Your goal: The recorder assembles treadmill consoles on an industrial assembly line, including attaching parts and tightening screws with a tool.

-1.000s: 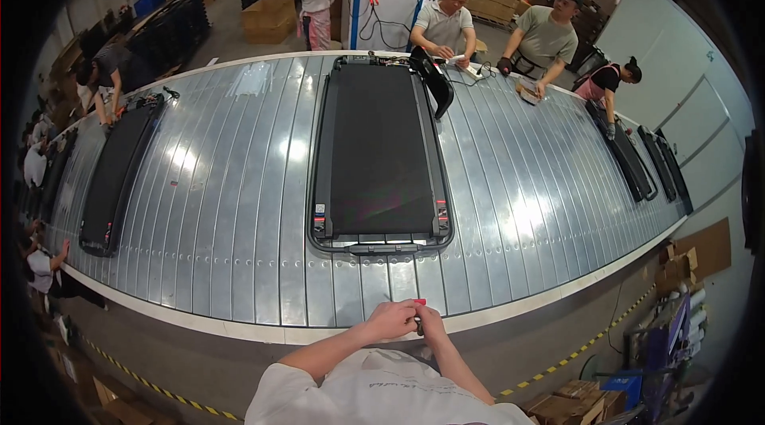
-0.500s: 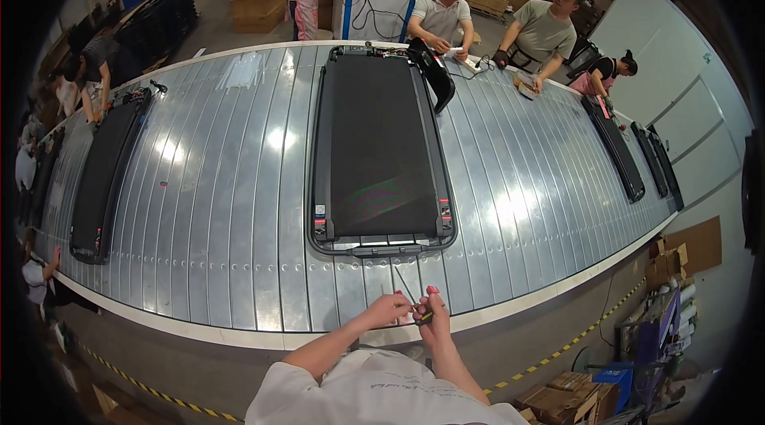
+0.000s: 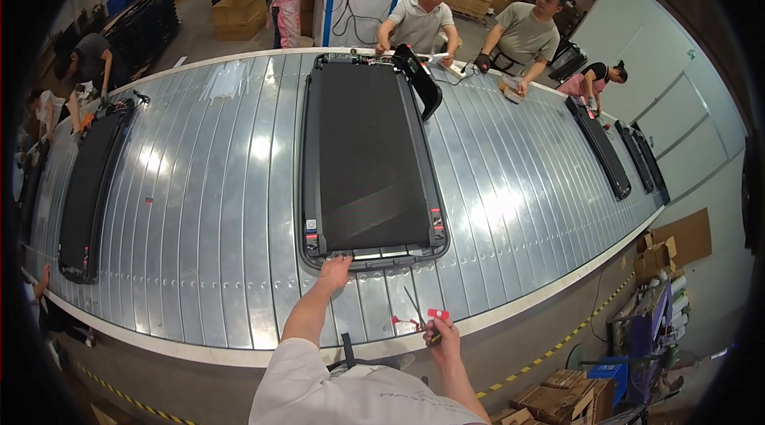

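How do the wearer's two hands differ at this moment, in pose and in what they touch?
The left hand reaches forward with its fingers on the near end of the black treadmill; the right hand stays back by the belt's near edge. The left hand holds nothing; the right hand grips a small red-handled tool. Both are bare and hover over the ribbed metal conveyor.

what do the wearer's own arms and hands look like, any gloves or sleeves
Both hands are bare, with no gloves: the left hand and the right hand. The forearms are bare too. A short white sleeve covers the left upper arm, part of a white shirt. No watch, ring or band shows.
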